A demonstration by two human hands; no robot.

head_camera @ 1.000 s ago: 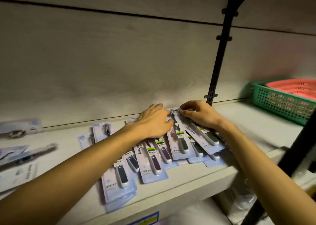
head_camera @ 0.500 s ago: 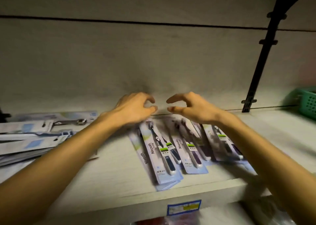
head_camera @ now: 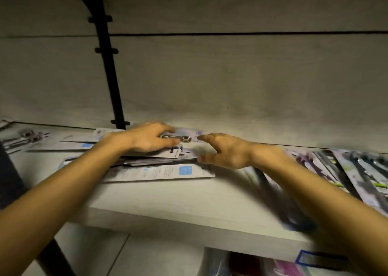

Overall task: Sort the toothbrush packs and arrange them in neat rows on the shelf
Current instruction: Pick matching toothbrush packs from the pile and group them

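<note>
Toothbrush packs point(head_camera: 147, 160) lie in a loose, overlapping heap on the pale shelf point(head_camera: 189, 202), most turned printed-back-up; the lowest one shows a blue square label point(head_camera: 185, 170) and lines of print too blurred to read. The left hand point(head_camera: 147, 138) rests on top of the heap, fingers bent over a pack point(head_camera: 186, 136) against the back wall; whether it grips is unclear. The right hand point(head_camera: 226, 152) hovers beside the heap, thumb and fingers spread, empty. More packs point(head_camera: 357, 170) lie face-up at right, blurred. A blue-edged tag point(head_camera: 310, 259) on the shelf's front edge is illegible.
</note>
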